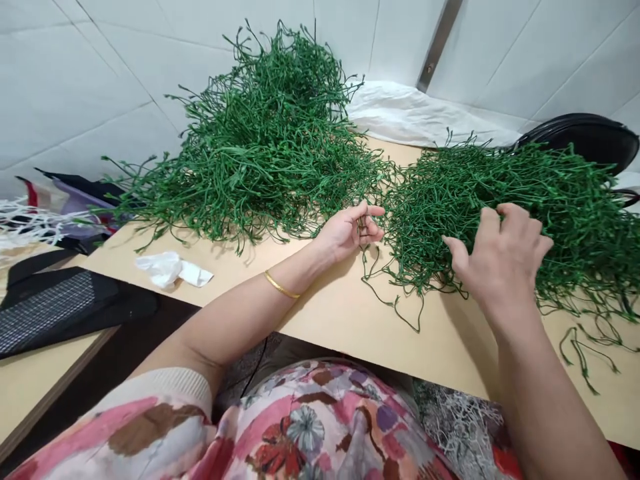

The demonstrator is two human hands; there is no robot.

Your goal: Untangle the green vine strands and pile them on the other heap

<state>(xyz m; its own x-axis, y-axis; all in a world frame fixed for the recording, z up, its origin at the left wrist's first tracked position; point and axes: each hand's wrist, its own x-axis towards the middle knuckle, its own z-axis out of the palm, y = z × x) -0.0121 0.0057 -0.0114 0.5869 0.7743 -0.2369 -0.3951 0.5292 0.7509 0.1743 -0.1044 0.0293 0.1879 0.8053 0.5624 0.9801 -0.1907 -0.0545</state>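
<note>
Two heaps of thin green cords with small knots at their ends lie on the pale table. My left hand (353, 232) is palm up at the near edge between the left heap (270, 133) and the right heap (500, 180). Its fingers are curled, with a bit of green cord showing among them. Below that hand a few loose cords (393, 303) trail over the tabletop. My right hand (503, 250) hovers back-up over the front of the right heap, thumb and fingers apart. Its fingertips partly hide the cords beneath, and nothing shows held in it.
Crumpled white tissue (173, 269) lies left on the table (325, 320). A black round-edged case (583, 137) and white cloth (410, 110) sit behind the heaps against the tiled wall (125, 60). Black mesh fabric (50, 310) and white strings (45, 220) are at far left.
</note>
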